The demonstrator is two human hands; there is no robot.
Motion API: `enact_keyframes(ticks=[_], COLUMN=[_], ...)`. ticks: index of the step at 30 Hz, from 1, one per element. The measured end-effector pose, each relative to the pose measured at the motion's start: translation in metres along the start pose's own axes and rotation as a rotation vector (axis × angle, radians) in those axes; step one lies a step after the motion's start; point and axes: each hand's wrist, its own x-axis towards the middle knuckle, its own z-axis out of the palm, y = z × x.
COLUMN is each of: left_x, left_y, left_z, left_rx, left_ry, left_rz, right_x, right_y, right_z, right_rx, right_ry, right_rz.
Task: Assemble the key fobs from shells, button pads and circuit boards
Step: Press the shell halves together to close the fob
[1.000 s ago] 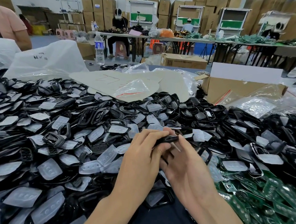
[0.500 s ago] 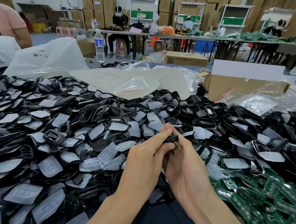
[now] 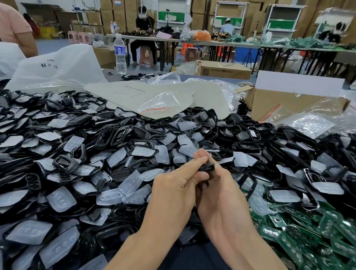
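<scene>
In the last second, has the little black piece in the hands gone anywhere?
No. The black shell stays just left of the same clear button pad, as before.

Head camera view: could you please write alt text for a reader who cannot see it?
A person's left hand and right hand together grip a small black key fob shell above a heap of black shells and translucent button pads. Green circuit boards lie in a pile to the right.

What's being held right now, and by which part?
A small black plastic key fob shell, pinched by both hands: left hand on its left end, right hand round its right side. Most of it is hidden.
</scene>
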Motion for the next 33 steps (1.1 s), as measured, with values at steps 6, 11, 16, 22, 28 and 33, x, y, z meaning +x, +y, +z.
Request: enact_keyframes(ticks=[6, 11, 16, 22, 28, 33], left_x=[0.000, 0.002, 0.002, 0.004, 0.006, 0.005], left_y=[0.000, 0.005, 0.006, 0.008, 0.004, 0.007], left_z=[0.001, 0.001, 0.000, 0.001, -0.002, -0.004], left_rx=[0.013, 0.012, 0.038, 0.012, 0.037, -0.022], left_ry=[0.031, 0.003, -0.004, -0.044, -0.069, -0.086], left_rz=[0.050, 0.026, 0.049, 0.028, 0.024, -0.011], right_x=[0.000, -0.003, -0.004, -0.001, 0.000, -0.004], right_y=[0.002, 0.001, -0.001, -0.004, -0.007, -0.012], right_z=[-0.002, -0.001, 0.002, 0.000, -0.004, -0.004], right_rx=[-0.018, -0.043, -0.015, 0.002, -0.012, -0.038], right_ry=[0.007, 0.006, 0.019, 0.022, 0.017, -0.021], right_rz=[-0.014, -0.020, -0.006, -0.008, -0.002, 0.008])
